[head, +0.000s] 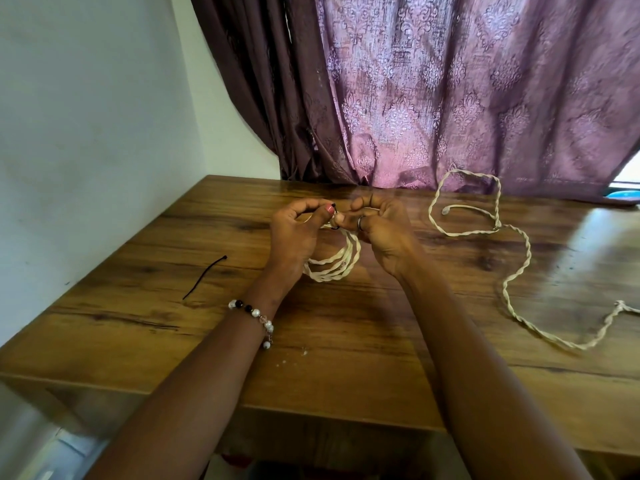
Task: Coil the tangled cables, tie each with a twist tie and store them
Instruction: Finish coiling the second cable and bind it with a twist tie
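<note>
Cream twisted cable, coiled (334, 261) into a few loops at centre frame, hanging just under both hands. Black twist tie (334, 216) pinched at the top of the coil between left hand (294, 233) and right hand (381, 230) — fingertips of both curled tight on it, thumbs nearly touching. Best done by keeping the loops bunched and turning the tie ends snugly around each other, not around a single strand. Second cable (512, 268), loose and uncoiled, sprawled across the wooden table (138, 341) at right of frame — well apart from the fingers. Spare black tie (204, 277) at left, untouched.
</note>
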`<state>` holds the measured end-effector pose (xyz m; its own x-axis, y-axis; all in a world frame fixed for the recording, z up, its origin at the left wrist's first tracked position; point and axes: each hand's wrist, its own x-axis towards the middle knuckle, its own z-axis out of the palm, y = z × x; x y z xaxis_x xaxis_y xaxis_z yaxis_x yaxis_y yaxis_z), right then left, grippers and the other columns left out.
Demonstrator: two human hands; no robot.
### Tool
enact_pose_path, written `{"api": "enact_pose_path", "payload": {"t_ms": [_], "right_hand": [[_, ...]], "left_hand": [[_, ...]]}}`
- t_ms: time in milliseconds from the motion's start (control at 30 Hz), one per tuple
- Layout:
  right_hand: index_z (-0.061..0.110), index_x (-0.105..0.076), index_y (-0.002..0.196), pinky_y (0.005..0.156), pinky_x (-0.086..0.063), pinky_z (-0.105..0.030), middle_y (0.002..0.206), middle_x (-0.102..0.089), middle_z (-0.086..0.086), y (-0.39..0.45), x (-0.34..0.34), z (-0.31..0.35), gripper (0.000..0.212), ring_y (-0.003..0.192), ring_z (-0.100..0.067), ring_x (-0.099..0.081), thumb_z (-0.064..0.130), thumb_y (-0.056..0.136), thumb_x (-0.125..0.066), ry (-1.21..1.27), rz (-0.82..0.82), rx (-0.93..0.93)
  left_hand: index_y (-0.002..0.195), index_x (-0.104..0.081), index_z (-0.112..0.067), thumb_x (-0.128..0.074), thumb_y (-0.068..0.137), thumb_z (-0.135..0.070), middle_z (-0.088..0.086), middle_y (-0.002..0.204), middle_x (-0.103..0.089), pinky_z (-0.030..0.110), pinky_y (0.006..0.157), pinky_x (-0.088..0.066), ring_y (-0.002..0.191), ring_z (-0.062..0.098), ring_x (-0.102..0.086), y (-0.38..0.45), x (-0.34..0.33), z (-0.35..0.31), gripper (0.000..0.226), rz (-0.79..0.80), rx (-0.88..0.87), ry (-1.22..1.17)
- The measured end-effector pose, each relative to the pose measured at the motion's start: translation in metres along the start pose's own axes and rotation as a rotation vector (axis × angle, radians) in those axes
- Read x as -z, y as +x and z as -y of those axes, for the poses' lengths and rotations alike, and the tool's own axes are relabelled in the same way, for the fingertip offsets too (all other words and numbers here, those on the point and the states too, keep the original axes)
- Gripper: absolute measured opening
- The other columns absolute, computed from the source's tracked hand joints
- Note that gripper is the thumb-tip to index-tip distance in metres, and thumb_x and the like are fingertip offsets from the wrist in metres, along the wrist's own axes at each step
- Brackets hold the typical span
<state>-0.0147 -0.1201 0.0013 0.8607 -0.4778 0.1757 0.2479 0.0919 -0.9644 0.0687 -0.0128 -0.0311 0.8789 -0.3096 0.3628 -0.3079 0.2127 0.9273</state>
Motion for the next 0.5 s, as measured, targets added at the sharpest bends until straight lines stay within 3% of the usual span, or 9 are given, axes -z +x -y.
{"api": "enact_pose_path", "payload": {"t_ms": [300, 500], "right_hand": [[0.007, -0.055, 0.079, 0.056, -0.054, -0.023, 0.075, -0.071, -0.014, -0.0001, 0.0003, -0.0019, 0.026, 0.064, -0.018, -0.070, -0.016, 0.075, -0.067, 0.017, -0.018, 0.016], [0.007, -0.055, 0.078, 0.054, -0.053, -0.022, 0.069, -0.071, -0.011, 0.0000, -0.0003, -0.0025, 0.026, 0.062, -0.016, -0.070, -0.016, 0.076, -0.066, 0.005, -0.024, 0.025]], "left_hand": [[0.094, -0.073, -0.005, -0.072, 0.082, -0.015, 0.008, 0.089, -0.073, 0.035, 0.081, -0.055, 0.086, 0.018, -0.068, -0.0006, -0.0009, -0.0005, 0.015, 0.010, -0.045, 0.012], [0.094, -0.072, -0.003, -0.072, 0.082, -0.014, 0.010, 0.091, -0.073, 0.037, 0.083, -0.055, 0.089, 0.021, -0.068, 0.0011, -0.0007, 0.0021, 0.017, 0.014, -0.059, 0.021]]}}
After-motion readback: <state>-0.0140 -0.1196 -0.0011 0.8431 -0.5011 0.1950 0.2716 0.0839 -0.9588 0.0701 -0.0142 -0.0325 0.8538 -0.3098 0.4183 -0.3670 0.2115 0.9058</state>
